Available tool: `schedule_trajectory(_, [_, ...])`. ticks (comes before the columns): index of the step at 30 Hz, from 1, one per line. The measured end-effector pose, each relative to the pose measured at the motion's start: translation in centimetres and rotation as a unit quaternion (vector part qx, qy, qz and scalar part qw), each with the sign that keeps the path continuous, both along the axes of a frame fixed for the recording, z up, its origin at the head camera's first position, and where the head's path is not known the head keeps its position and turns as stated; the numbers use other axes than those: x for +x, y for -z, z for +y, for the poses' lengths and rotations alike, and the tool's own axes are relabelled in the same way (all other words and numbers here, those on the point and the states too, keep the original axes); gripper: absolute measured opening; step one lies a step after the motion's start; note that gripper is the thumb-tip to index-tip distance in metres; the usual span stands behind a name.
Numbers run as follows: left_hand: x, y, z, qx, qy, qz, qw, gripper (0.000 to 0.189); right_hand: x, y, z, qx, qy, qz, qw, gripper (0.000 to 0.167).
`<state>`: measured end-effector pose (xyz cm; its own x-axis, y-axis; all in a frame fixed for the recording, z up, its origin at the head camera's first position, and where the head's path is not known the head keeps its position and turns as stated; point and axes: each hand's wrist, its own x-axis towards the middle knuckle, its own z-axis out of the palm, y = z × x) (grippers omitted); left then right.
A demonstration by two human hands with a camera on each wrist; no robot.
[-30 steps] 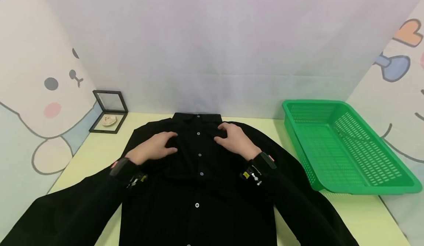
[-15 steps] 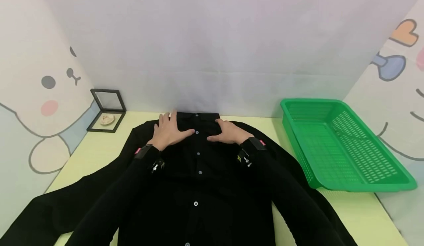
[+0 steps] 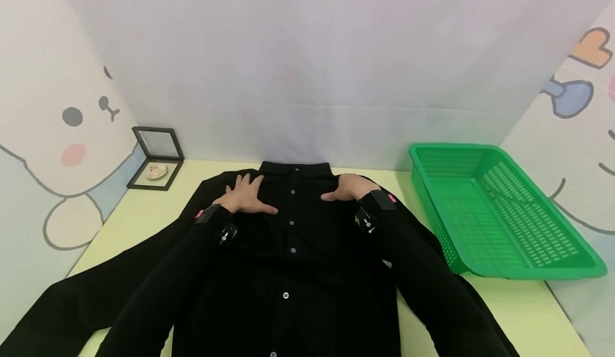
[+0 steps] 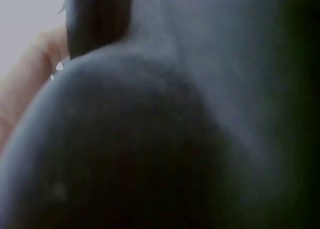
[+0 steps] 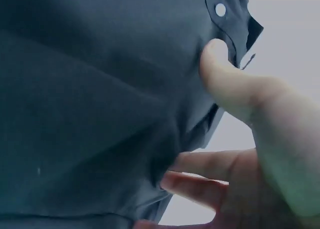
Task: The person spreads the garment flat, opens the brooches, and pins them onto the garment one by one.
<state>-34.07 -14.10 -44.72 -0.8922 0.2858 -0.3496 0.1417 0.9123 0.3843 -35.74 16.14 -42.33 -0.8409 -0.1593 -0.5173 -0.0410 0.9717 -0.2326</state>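
Head view: the left hand (image 3: 244,198), fingers spread wide, and the right hand (image 3: 353,187), thumb extended well apart from the fingers, both rest ungripping on a black shirt (image 3: 326,287), which lies button-side up beneath them on the counter (image 3: 523,303). Its collar (image 3: 307,170) lies just beyond and between the hands; a green basket (image 3: 475,213) stands right of the right hand.

On the yellow table (image 3: 516,303) lie a shirt (image 3: 312,271) under the left hand (image 3: 243,197) and right hand (image 3: 352,188), an open case (image 3: 165,159) leftward, a green basket (image 3: 434,223) rightward.
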Motion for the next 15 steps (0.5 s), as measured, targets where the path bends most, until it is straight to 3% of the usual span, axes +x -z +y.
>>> schedule_trajectory(2, [-0.2, -0.1, 0.2, -0.003, 0.006, -0.002, 1.0000, 0.106, -0.7, 0.2, 0.3, 0.021, 0.010, -0.014, 0.9996, 0.070])
schedule_trajectory(5, [-0.6, -0.4, 0.2, 0.010, -0.011, 0.018, 0.9997, 0.091, -3.6, 3.0, 2.0, 0.012, -0.005, 0.004, 0.9999, 0.068])
schedule_trajectory(7, [-1.0, -0.8, -0.3, 0.021, -0.036, 0.045, 0.9981, 0.075, -6.6, 6.5, 4.6, -0.025, -0.029, 0.062, 0.9973, 0.055])
schedule_trajectory(8, [-1.2, -0.9, -0.6, 0.024, -0.048, 0.061, 0.9967, 0.066, -6.9, 6.8, 5.4, -0.044, -0.036, 0.086, 0.9947, 0.047])
schedule_trajectory(10, [-1.6, -1.3, -1.6, 0.018, -0.077, 0.083, 0.9934, 0.053, -8.8, 8.8, 7.6, -0.068, -0.028, 0.119, 0.9902, 0.037])
schedule_trajectory(12, [-1.9, -1.6, -2.8, -0.004, -0.099, 0.087, 0.9913, 0.045, -8.9, 9.0, 9.0, -0.087, -0.022, 0.140, 0.9861, 0.019])
schedule_trajectory(14, [-1.9, -1.8, -3.9, -0.026, -0.110, 0.076, 0.9906, 0.046, -7.1, 6.7, 8.7, -0.071, 0.012, 0.103, 0.9921, 0.013])
schedule_trajectory(15, [-1.9, -1.9, -4.4, -0.033, -0.117, 0.069, 0.9902, 0.048, -7.1, 6.7, 9.1, -0.064, 0.022, 0.094, 0.9932, 0.018])
